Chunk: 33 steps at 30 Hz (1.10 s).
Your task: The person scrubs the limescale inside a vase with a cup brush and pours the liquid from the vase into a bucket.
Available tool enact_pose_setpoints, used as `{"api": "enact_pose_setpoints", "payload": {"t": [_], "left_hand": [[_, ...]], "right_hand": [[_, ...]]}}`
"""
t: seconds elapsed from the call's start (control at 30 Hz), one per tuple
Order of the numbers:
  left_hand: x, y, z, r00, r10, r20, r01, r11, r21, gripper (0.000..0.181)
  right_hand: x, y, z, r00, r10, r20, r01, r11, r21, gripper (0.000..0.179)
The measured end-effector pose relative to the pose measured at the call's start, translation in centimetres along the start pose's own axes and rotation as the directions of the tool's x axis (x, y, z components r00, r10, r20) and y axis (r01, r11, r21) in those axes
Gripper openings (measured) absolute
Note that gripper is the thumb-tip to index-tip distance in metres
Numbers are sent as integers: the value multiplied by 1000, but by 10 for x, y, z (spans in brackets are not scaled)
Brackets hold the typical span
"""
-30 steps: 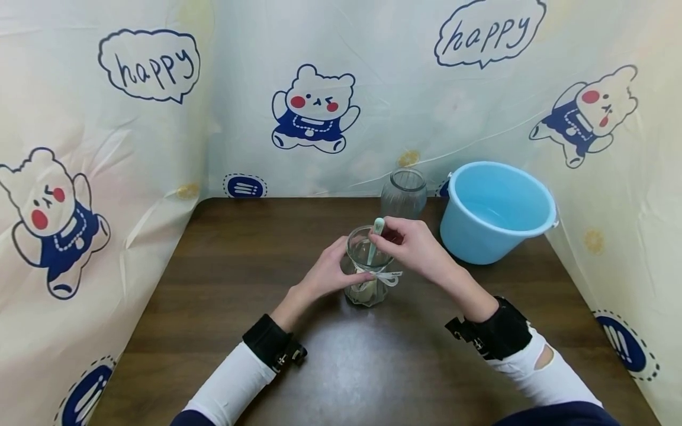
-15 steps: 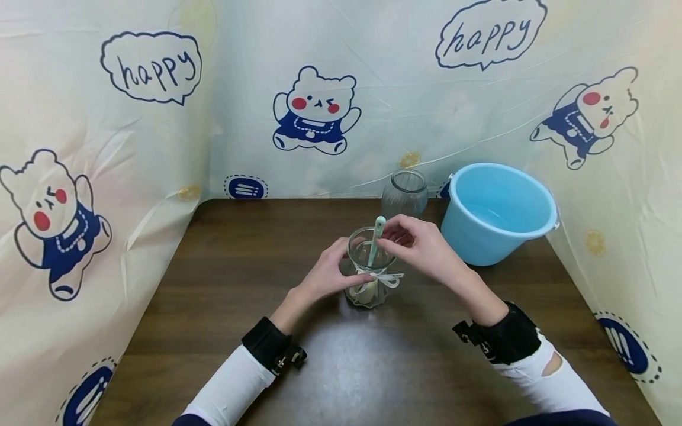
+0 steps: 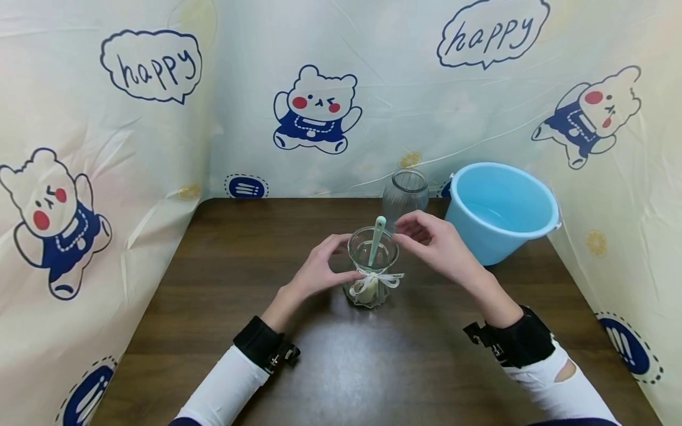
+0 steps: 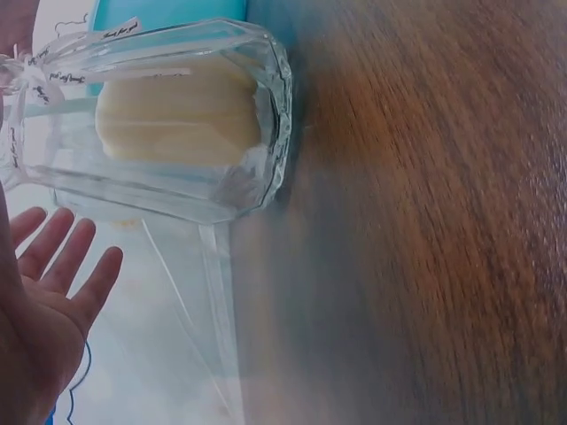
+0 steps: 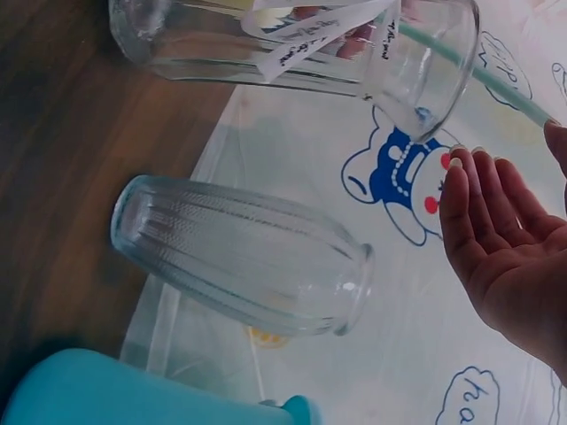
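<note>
A clear glass jar [image 3: 393, 255] with a white ribbon bow [image 3: 380, 279] round its neck stands upright on the table. Inside its lower part sits a pale cream block [image 4: 177, 115]. A mint-green handle [image 3: 377, 236] leans in the jar and rises above the rim; what its lower end looks like is hidden. At the jar's left side is my left hand [image 3: 318, 269], fingers spread; the left wrist view shows fingers [image 4: 75, 257] apart from the glass. My right hand [image 3: 437, 244] is right of the rim, fingers loosely bent, holding nothing.
Behind the jar stands a second, ribbed glass vase [image 3: 402, 198]. A light blue bucket [image 3: 476, 236] is at the back right of the brown wooden table [image 3: 256, 236]. A printed cloth [image 3: 240, 118] hangs behind and along both sides.
My right hand has let go of the mint-green handle and moved right, leaving it leaning in the jar. My left hand has loosened from the jar and shifted slightly left.
</note>
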<state>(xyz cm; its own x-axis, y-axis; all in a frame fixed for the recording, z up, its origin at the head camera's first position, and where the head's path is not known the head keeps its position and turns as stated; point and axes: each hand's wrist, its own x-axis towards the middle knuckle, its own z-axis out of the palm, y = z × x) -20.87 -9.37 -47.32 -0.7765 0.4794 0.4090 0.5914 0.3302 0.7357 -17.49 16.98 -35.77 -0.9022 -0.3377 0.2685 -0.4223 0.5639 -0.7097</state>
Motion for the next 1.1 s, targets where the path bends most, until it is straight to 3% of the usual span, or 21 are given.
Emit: {"api": "enact_pose_setpoints", "payload": {"t": [0.27,0.4,0.53,0.63,0.77,0.97,1.1], "left_hand": [[5,8,10,1000,4,-9,-4,999,-33,78],[7,9,16,999,-23,-31,20,997,-70,77],[8,28,14,999,-50,-15,49,993,-104,73],[8,30,16,996,-92,0,92,988,-123,73],[8,11,25,989,-145,16,146,977,-158,73],[11,8,25,989,-139,43,144,972,-188,71],[11,9,24,985,-161,55,169,965,-201,69]], "right_hand": [[12,-16,11,994,-108,3,107,994,24,31],[16,-20,18,989,-149,14,149,989,4,22],[17,-22,23,987,-160,20,160,987,-1,10],[16,-24,23,987,-163,11,163,987,-2,10],[16,-30,17,988,-148,-43,149,989,22,17],[19,-46,-4,968,-149,-203,179,975,134,25],[17,-54,-9,954,-167,-248,205,969,135,24]]}}
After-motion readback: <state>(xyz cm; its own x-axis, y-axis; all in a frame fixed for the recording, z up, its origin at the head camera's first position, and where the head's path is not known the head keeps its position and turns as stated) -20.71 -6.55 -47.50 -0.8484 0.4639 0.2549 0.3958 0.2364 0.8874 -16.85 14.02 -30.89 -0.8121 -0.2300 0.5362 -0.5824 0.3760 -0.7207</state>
